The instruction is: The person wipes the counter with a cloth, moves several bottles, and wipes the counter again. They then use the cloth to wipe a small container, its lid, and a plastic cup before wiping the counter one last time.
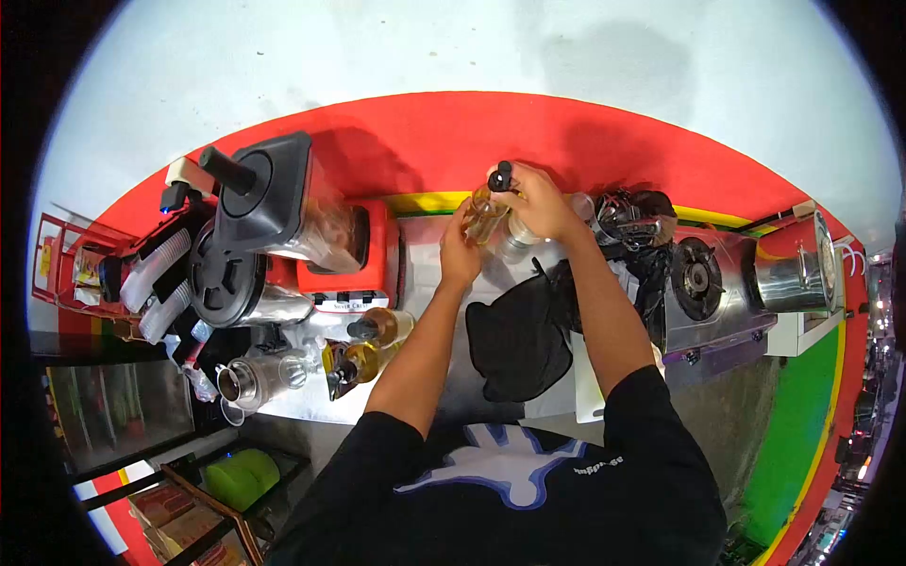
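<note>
Near the back wall, a clear glass bottle with yellowish liquid stands between my two hands. My left hand is wrapped round the side of its body. At its top, my right hand has its fingers closed about the black cap; whether the cap is loose cannot be seen. Just below my right hand is a clear glass jar, partly covered by that hand. A black cloth bag lies on the counter between my forearms.
To the left stand a red blender with a black lid, a steel canister, several bottles and a glass pitcher. On the right are black plastic bags, a gas stove and a steel pot.
</note>
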The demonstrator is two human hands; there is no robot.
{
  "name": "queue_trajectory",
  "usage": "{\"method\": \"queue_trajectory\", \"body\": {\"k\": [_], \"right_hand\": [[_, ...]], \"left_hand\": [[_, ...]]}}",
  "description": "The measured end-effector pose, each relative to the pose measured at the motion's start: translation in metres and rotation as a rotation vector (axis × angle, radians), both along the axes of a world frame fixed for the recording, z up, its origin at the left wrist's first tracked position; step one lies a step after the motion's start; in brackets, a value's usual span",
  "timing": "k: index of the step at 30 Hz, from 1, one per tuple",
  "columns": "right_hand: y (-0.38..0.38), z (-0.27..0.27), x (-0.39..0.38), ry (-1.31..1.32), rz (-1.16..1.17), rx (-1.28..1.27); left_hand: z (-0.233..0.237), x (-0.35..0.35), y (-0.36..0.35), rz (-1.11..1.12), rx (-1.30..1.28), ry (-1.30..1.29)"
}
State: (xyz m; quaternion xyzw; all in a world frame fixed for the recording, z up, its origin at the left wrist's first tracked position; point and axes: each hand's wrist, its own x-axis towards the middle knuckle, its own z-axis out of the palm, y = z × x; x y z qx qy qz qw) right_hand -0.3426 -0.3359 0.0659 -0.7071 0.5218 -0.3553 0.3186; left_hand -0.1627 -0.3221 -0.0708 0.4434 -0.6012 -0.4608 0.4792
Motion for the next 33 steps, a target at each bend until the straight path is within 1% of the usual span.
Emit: {"method": "queue_trajectory", "body": {"k": [2,3,4,6,9,10,12,14,16,17,18,20,22,26,28,29,33], "right_hand": [[-0.005,-0.001,-0.006,-0.013,0.011,0.014],[-0.007,-0.003,-0.009,-0.022,0.024,0.035],[-0.009,-0.005,-0.011,-0.023,0.022,0.031],[-0.011,-0.006,-0.011,-0.136,0.012,-0.007],[-0.007,0.004,-0.017,-0.079,0.031,0.029],[-0.007,0.0,-0.018,-0.082,0.026,0.029],[-0.009,-0.007,-0.017,-0.086,0.04,-0.007],[-0.008,-0.007,-0.018,-0.099,0.036,0.032],[-0.001,0.005,-0.014,-0.063,0.016,0.066],[-0.001,-0.001,-0.015,-0.121,0.045,0.039],[0.002,0.0,-0.013,-0.118,0.046,0.035],[0.006,0.003,-0.009,-0.18,-0.013,0.035],[0.004,-0.002,-0.01,-0.175,-0.011,0.046],[0.007,-0.011,-0.007,-0.186,-0.054,-0.041],[0.009,-0.012,-0.006,-0.253,-0.093,0.049],[0.005,-0.02,-0.005,-0.214,-0.124,-0.136],[0.008,-0.014,-0.002,-0.244,-0.145,-0.139]], "left_hand": [[0.007,-0.005,-0.004,-0.038,0.021,-0.015],[0.003,-0.008,-0.008,-0.049,-0.008,0.046],[0.0,-0.01,-0.011,-0.052,-0.011,0.045],[-0.004,-0.013,-0.013,-0.057,0.039,0.062],[-0.003,-0.015,-0.013,-0.037,0.09,0.011],[-0.001,-0.016,-0.012,-0.042,0.091,0.008],[0.001,-0.018,-0.01,-0.031,0.13,0.061],[0.002,-0.019,-0.011,-0.049,0.104,0.08],[0.0,-0.02,-0.012,-0.035,0.113,0.051],[-0.001,-0.02,-0.012,-0.038,0.13,0.082],[-0.001,-0.02,-0.011,-0.038,0.126,0.086],[0.0,-0.02,-0.011,-0.056,0.136,0.111],[-0.005,-0.022,-0.013,-0.046,0.089,0.103],[-0.012,-0.022,-0.013,-0.043,0.107,0.079],[-0.016,-0.022,-0.013,-0.028,0.082,0.03],[-0.024,-0.023,-0.018,-0.039,0.091,-0.013],[-0.018,-0.024,-0.014,-0.037,0.11,0.02]]}}
